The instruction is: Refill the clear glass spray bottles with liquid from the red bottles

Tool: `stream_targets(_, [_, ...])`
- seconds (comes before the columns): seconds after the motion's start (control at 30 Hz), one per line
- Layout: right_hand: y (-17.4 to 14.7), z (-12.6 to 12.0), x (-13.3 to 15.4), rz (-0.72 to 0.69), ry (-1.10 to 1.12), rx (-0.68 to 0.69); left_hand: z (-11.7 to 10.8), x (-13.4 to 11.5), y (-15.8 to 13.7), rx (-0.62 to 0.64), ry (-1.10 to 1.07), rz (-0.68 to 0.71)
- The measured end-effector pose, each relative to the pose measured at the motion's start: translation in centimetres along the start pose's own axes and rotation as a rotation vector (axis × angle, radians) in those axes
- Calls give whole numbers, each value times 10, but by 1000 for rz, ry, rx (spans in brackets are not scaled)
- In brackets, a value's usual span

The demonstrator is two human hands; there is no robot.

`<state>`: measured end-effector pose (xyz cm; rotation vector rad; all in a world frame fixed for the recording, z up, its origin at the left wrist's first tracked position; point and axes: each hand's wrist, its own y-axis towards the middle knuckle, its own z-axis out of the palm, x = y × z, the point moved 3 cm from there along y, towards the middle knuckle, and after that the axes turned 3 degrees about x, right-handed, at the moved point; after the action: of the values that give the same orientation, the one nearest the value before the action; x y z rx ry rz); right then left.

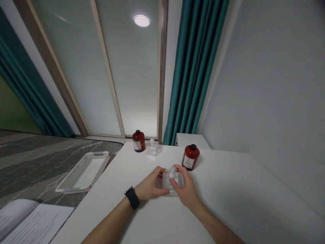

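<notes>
A clear, square glass bottle (167, 181) with a rounded stopper (172, 171) stands on the white table between my hands. Wrapped around the bottle's left side is my left hand (151, 185), a dark watch on its wrist. The thumb and fingers of my right hand (186, 187) close on the stopper at the top. Just behind my right hand stands a dark red bottle (191, 157) with a black cap and white label. Farther back on the left are a second red bottle (138, 141) and another clear glass bottle (152, 148) with a stopper.
The white table (223, 203) runs toward a grey wall on the right. Left of it, lower down, sit a white perforated basket (73, 186) and an open book (38, 220). Behind are a white cabinet (193, 140), a teal curtain (195, 67) and frosted sliding doors (132, 74).
</notes>
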<state>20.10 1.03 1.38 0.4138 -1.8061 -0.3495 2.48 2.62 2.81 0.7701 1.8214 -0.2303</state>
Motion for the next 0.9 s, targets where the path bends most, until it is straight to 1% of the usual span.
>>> stream_targets(0.23, [-3,-8,5,-38,120,-81,0,-3,0,-2,40,-21])
stream_targets(0.5, [-7,-16,5,-91,104,-175,1,-4,-1,5,41,-20])
stream_targets(0.6, [-4,-18,12,-87,118,-186,0,-3,-1,0,48,-24])
stream_targets(0.73, [0,-23,22,-67,201,-210,0,-4,-2,1,54,-26])
stream_targets(0.9, [1,-27,21,-24,268,-250,0,-8,-1,-4,52,-29])
